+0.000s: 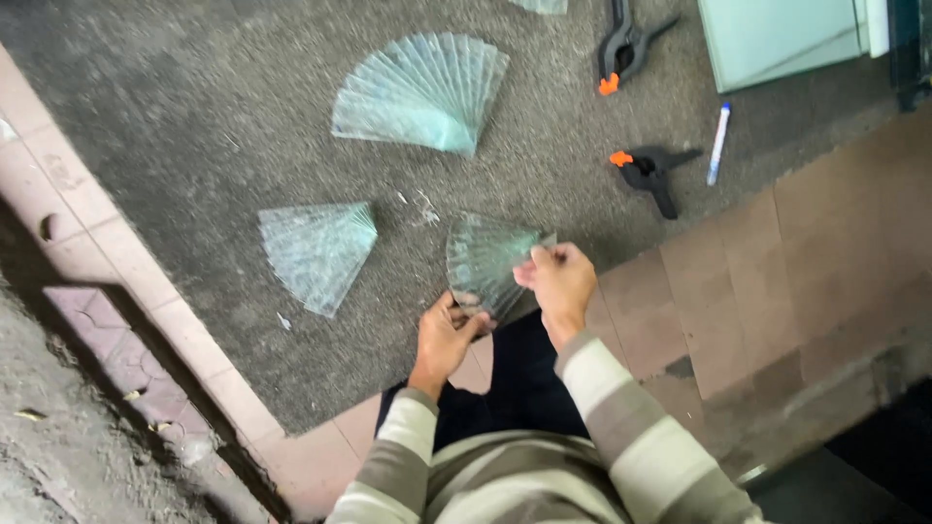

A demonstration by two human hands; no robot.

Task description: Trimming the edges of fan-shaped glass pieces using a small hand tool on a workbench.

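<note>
Glass fan (482, 260) sat between both my hands: left hand (445, 335) kept a closed grip at its base, right hand (558, 279) pinched its edge, above grey carpet (194, 126).

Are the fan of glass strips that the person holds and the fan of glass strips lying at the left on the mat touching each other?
Apart. The head view shows bare grey mat between the held fan and the left fan.

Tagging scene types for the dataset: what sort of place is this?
Probably an informal glass-cutting spot at floor level. Fans of glass strips lie on a grey mat, with spring clamps and a marker. Both hands, left hand and right hand, hold another fan.
</note>
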